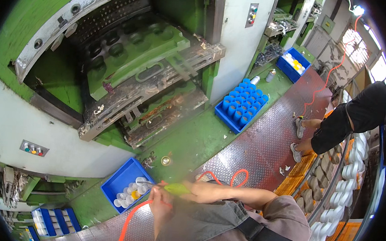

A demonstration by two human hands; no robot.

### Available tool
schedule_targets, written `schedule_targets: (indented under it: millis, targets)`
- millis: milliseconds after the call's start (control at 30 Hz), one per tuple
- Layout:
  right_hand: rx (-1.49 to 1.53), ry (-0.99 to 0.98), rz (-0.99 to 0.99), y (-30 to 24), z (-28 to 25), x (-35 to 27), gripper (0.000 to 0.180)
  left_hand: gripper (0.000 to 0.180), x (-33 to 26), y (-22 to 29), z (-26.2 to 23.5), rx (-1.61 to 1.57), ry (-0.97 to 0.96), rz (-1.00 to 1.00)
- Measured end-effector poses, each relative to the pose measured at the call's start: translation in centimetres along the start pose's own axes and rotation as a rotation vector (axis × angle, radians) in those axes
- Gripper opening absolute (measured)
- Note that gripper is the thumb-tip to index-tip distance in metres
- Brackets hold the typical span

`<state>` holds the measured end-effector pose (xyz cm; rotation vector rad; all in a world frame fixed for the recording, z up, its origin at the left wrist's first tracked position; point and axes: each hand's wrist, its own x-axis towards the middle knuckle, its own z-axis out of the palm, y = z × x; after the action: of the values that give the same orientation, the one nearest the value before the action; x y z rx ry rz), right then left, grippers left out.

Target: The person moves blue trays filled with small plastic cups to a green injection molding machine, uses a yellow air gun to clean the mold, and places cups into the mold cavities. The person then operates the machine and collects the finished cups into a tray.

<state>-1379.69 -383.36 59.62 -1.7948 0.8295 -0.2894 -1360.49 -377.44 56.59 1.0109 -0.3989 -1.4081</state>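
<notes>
My right hand (pixel 193 192) is wrapped round a yellow-green air gun (pixel 177 189), its thin nozzle pointing left. Close beside it, my left hand (pixel 159 204) has its fingers closed round an orange hose (pixel 127 222), which trails down to the lower edge. Just left of both hands sits a blue bin (pixel 115 180). White round cups (pixel 128 195) fill its near right part, a yellow one among them. Blur hides how the hose meets the air gun.
A green press with a round-cavity mould (pixel 135 50) stands ahead. A blue crate of blue cylinders (pixel 242 103) rests on the green ledge, with another blue bin (pixel 293 65) beyond. At right, a person in black shorts (pixel 347 121) stands near racks of shoe-sole-shaped pieces (pixel 346 183).
</notes>
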Motion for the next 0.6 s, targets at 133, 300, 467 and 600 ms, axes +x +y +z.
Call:
schedule_targets:
  millis: [133, 300, 467, 600]
  targets:
    - [-0.043, -0.019, -0.085, 0.5, 0.7, 0.1, 0.049, 0.029, 0.0, 0.0, -0.2, -0.003, 0.091, -0.008]
    - [-0.035, -0.063, -0.136, 0.8, 0.3, 0.3, 0.052, 0.027, -0.2, 0.1, -0.3, -0.07, 0.12, -0.019]
    - [0.109, -0.354, -0.07, 2.1, -0.9, 0.6, 0.057, 0.024, -0.4, 1.0, 0.0, -0.138, 0.092, -0.021]
    - [0.162, -0.425, -0.016, 3.4, -1.7, 0.4, 0.052, 0.024, -0.1, 1.4, 0.2, -0.159, 0.132, 0.024]
